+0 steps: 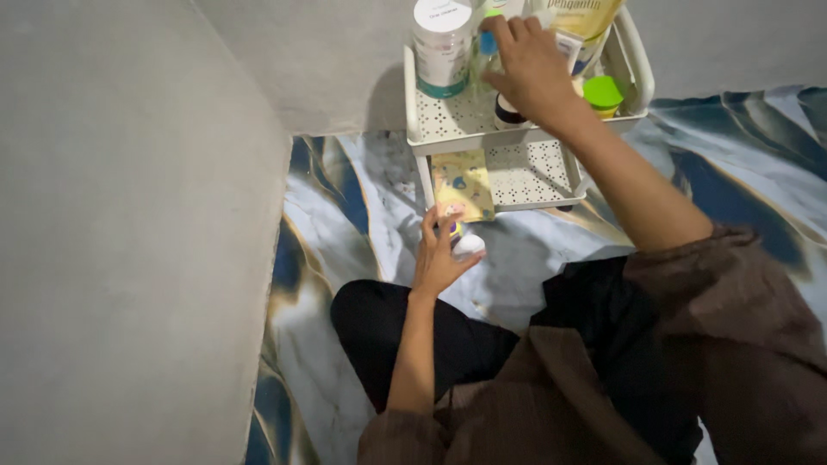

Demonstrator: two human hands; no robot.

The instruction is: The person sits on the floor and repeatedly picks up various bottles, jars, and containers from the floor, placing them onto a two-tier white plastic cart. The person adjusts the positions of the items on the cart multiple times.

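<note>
We are partway through sorting toiletries on the white perforated two-tier rack [435,129] that stands against the grey wall. Our right hand [530,73] reaches into the upper tier, fingers spread and curled down over a small dark-capped bottle [508,110] – whether they have actually closed on it we cannot tell, since the palm hides the contact. Around it stand a tall white-lidded jar [441,47], a yellow bottle [586,17] and a green-capped pot [602,93].

Our left hand [439,254] rests low in front of the rack, above the blue marbled floor covering [345,198], with fingers wrapped narrowly around a small white-capped bottle [463,241]. A yellow patterned packet [461,182] lies on the lower tier.

In our judgement, the step in hand is clearing or choosing a place on the upper tier. The next move calls for a firm pinch by the right hand without toppling the tightly packed neighbours – clearance is small.
</note>
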